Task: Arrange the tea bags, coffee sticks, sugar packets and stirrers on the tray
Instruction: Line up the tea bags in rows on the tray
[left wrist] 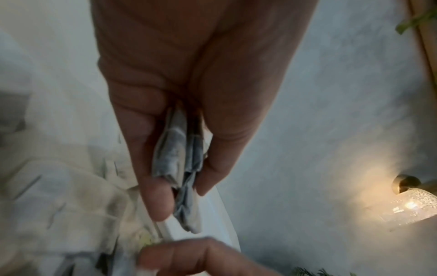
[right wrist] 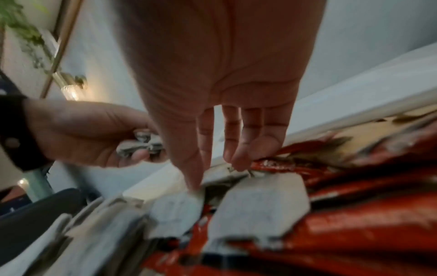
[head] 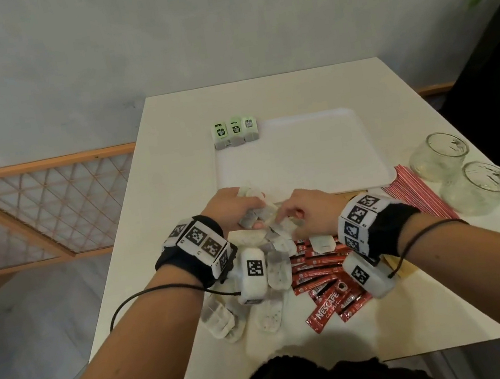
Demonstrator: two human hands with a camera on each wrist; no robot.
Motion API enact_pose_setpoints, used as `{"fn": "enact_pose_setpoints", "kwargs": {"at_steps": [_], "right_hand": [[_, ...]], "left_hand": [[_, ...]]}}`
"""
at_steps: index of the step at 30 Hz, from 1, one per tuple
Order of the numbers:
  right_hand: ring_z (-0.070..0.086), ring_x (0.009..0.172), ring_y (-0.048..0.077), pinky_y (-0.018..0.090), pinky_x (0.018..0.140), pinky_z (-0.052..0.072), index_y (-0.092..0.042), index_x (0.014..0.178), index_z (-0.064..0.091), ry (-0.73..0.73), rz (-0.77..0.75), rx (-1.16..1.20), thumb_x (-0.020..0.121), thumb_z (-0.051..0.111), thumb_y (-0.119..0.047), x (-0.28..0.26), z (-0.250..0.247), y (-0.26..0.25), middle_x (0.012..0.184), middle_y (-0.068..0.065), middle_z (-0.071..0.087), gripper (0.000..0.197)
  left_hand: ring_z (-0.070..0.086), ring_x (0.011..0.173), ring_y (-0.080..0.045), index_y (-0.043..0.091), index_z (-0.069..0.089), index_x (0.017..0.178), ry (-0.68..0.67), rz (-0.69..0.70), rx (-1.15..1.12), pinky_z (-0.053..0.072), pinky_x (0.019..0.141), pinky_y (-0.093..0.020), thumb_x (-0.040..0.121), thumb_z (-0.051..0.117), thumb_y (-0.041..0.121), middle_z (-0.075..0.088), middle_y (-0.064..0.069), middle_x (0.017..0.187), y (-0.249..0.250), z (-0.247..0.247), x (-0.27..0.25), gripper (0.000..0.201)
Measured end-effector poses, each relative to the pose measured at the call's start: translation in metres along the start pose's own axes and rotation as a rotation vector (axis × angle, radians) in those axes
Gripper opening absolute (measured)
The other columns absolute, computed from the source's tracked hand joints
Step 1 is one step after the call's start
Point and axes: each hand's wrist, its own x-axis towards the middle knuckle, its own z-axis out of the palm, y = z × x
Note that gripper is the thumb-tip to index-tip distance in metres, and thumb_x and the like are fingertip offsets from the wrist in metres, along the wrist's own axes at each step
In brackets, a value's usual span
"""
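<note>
A white tray lies mid-table with three green-labelled tea bags lined up at its far left corner. My left hand hovers at the tray's near edge and pinches a small stack of grey tea bags between thumb and fingers. My right hand reaches down into the loose tea bag pile. Its thumb and fingertips are spread and touch the bags. One white tea bag lies just below them. Red coffee sticks lie scattered under my right wrist.
A stack of red-and-white striped packets lies right of the tray's near corner. Two empty glasses stand at the right table edge. More tea bags lie near the front left. A wooden lattice rail runs left.
</note>
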Motion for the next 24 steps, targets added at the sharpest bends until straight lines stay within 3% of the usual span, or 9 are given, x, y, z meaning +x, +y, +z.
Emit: {"fn": "enact_pose_setpoints", "kwargs": {"at_steps": [3, 5, 9, 13, 16, 19, 24], "right_hand": [[0.048, 0.093, 0.012, 0.027, 0.079, 0.041, -0.031, 0.116, 0.062, -0.009, -0.019, -0.03, 0.071, 0.082, -0.022, 0.005, 0.009, 0.0, 0.107, -0.005, 0.046, 0.049], [0.049, 0.092, 0.011, 0.027, 0.08, 0.042, -0.032, 0.112, 0.065, 0.012, -0.034, -0.02, 0.073, 0.081, -0.023, 0.009, 0.011, 0.001, 0.104, -0.007, 0.049, 0.043], [0.062, 0.091, 0.01, 0.026, 0.084, 0.049, -0.027, 0.103, 0.073, 0.013, -0.043, 0.08, 0.088, 0.068, -0.029, 0.012, -0.006, 0.005, 0.095, -0.01, 0.065, 0.016], [0.064, 0.068, 0.002, 0.019, 0.067, 0.048, -0.022, 0.098, 0.072, 0.068, -0.018, 0.211, 0.093, 0.062, -0.027, 0.024, -0.036, 0.009, 0.077, -0.009, 0.071, 0.012], [0.067, 0.074, 0.012, 0.027, 0.072, 0.055, -0.016, 0.102, 0.069, 0.169, 0.007, 0.328, 0.096, 0.059, -0.023, 0.047, -0.059, 0.01, 0.08, -0.001, 0.07, 0.014], [0.064, 0.07, 0.008, 0.028, 0.074, 0.054, -0.017, 0.101, 0.069, 0.275, 0.056, 0.316, 0.095, 0.06, -0.021, 0.077, -0.076, 0.011, 0.08, 0.0, 0.07, 0.011], [0.067, 0.074, 0.013, 0.031, 0.079, 0.054, -0.016, 0.093, 0.071, 0.254, 0.114, 0.355, 0.09, 0.066, -0.019, 0.127, -0.085, 0.009, 0.085, 0.006, 0.073, 0.007]], "left_hand": [[0.067, 0.08, -0.029, 0.003, 0.065, 0.091, 0.02, 0.01, 0.039, 0.06, 0.072, -0.038, 0.087, 0.064, -0.002, 0.067, -0.019, 0.096, 0.004, -0.003, 0.003, 0.006], [0.067, 0.079, -0.028, 0.0, 0.065, 0.097, 0.008, 0.031, 0.054, 0.06, 0.074, -0.041, 0.087, 0.064, -0.002, 0.066, -0.018, 0.094, 0.005, -0.006, 0.004, 0.01], [0.066, 0.07, -0.024, -0.003, 0.06, 0.098, 0.06, 0.062, 0.095, 0.062, 0.062, -0.035, 0.087, 0.068, 0.001, 0.064, -0.018, 0.093, 0.008, -0.015, 0.011, 0.015], [0.067, 0.067, -0.026, -0.004, 0.059, 0.101, 0.106, 0.064, 0.101, 0.061, 0.057, -0.032, 0.087, 0.07, 0.005, 0.065, -0.021, 0.099, 0.012, -0.022, 0.02, 0.02], [0.067, 0.073, -0.028, 0.0, 0.059, 0.1, 0.13, 0.065, 0.092, 0.062, 0.059, -0.036, 0.09, 0.067, 0.007, 0.065, -0.02, 0.101, 0.018, -0.029, 0.028, 0.014], [0.064, 0.077, -0.027, 0.002, 0.058, 0.099, 0.135, 0.054, 0.105, 0.061, 0.057, -0.033, 0.093, 0.061, 0.008, 0.062, -0.016, 0.098, 0.028, -0.039, 0.04, 0.009], [0.061, 0.069, -0.023, 0.002, 0.057, 0.098, 0.181, 0.077, 0.139, 0.059, 0.052, -0.03, 0.093, 0.056, 0.006, 0.058, -0.013, 0.088, 0.048, -0.06, 0.071, 0.006]]}}
